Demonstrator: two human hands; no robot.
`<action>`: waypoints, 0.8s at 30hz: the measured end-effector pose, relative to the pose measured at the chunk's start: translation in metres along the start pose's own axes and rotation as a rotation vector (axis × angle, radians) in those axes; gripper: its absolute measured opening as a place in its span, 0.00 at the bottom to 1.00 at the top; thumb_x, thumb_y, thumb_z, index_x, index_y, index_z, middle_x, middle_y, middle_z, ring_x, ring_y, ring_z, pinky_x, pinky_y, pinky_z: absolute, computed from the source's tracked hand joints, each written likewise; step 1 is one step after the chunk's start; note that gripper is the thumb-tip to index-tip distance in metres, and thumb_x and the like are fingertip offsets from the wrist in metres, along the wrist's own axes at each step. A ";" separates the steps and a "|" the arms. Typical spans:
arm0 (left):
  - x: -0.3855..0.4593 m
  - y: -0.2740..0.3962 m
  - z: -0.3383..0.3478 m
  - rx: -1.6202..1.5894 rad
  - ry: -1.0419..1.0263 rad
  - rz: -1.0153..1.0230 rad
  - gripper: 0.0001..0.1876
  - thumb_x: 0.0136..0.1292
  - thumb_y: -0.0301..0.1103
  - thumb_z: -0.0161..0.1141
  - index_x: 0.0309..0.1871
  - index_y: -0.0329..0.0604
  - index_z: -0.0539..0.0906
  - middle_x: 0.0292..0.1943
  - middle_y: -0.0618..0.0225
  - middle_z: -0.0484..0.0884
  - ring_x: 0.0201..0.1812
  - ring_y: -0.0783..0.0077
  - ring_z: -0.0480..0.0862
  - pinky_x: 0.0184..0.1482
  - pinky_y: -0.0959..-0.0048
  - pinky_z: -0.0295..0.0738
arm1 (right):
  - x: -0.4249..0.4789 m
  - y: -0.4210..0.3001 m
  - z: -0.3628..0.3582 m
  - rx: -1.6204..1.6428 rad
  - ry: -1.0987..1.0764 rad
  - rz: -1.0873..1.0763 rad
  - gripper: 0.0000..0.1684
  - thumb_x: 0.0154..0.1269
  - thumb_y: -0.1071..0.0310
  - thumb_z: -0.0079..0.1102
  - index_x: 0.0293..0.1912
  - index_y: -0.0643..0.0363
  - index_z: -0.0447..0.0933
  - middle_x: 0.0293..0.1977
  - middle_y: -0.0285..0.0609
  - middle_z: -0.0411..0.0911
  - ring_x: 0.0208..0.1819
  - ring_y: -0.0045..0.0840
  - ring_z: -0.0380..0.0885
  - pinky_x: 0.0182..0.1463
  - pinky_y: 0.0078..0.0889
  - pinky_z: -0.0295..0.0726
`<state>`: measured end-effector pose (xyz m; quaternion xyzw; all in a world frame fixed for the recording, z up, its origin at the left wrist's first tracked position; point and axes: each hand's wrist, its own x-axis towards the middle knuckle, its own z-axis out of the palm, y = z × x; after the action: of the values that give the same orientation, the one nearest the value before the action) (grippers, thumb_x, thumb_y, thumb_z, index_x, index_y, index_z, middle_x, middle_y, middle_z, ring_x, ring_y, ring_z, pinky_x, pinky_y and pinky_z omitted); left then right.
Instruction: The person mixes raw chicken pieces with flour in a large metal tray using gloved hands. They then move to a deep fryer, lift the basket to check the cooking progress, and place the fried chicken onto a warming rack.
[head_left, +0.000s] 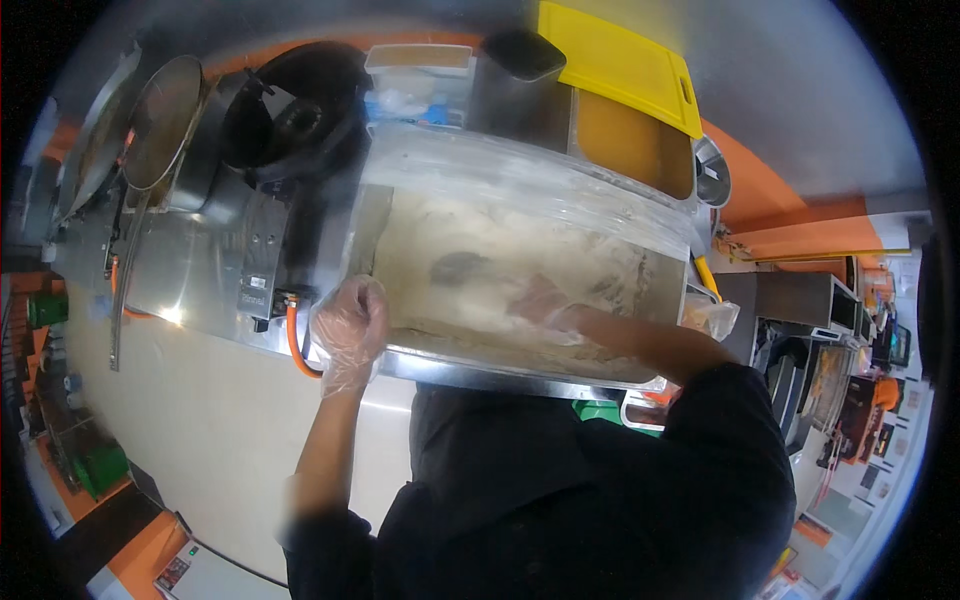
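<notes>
Before me is a wide metal tray (667, 285) holding pale, flour-like powder (427, 217). A grey, shallow hollow (459, 268) shows in the powder left of centre. My right hand (541, 301), in a clear plastic glove, reaches into the tray and is blurred. Its fingers are down at the powder, and whether they hold anything is not visible. At the tray's front left corner is my left hand (350, 319), also gloved, its fingers curled into a loose fist with nothing seen in it. Clear plastic wrap (525, 172) lies along the tray's back part.
A black wok (300, 112) sits on a gas burner (262, 262) with an orange hose (294, 337). Behind the tray are a clear plastic container (416, 82), a dark-topped metal container (521, 97) and a yellow cutting board (622, 64) over a pan of orange-brown contents (630, 146). A round mesh strainer (163, 124) stands left.
</notes>
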<state>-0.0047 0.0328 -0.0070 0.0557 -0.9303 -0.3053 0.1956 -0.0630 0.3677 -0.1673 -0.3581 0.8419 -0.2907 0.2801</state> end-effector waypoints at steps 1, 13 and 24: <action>0.000 -0.001 0.003 -0.001 -0.003 0.008 0.03 0.59 0.30 0.61 0.32 0.45 0.84 0.23 0.60 0.83 0.23 0.55 0.84 0.28 0.62 0.77 | -0.029 0.035 0.008 -0.245 -0.046 -0.031 0.40 0.58 0.66 0.67 0.71 0.53 0.68 0.60 0.51 0.79 0.63 0.44 0.76 0.64 0.44 0.79; -0.006 -0.004 0.005 0.056 0.045 0.025 0.03 0.59 0.30 0.62 0.32 0.44 0.84 0.23 0.60 0.83 0.23 0.54 0.84 0.27 0.60 0.76 | -0.022 -0.018 -0.015 -0.161 0.067 0.194 0.32 0.67 0.52 0.63 0.64 0.60 0.71 0.55 0.53 0.80 0.51 0.39 0.81 0.53 0.46 0.80; -0.005 -0.006 0.003 0.005 0.025 0.031 0.05 0.61 0.33 0.61 0.34 0.44 0.84 0.24 0.59 0.84 0.25 0.51 0.85 0.29 0.59 0.79 | 0.086 -0.082 0.027 -0.117 -0.259 0.007 0.23 0.71 0.55 0.59 0.53 0.65 0.76 0.43 0.57 0.84 0.39 0.37 0.82 0.42 0.48 0.79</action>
<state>-0.0012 0.0308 -0.0139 0.0456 -0.9293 -0.2994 0.2116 -0.0588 0.2462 -0.1516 -0.4053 0.8156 -0.1915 0.3660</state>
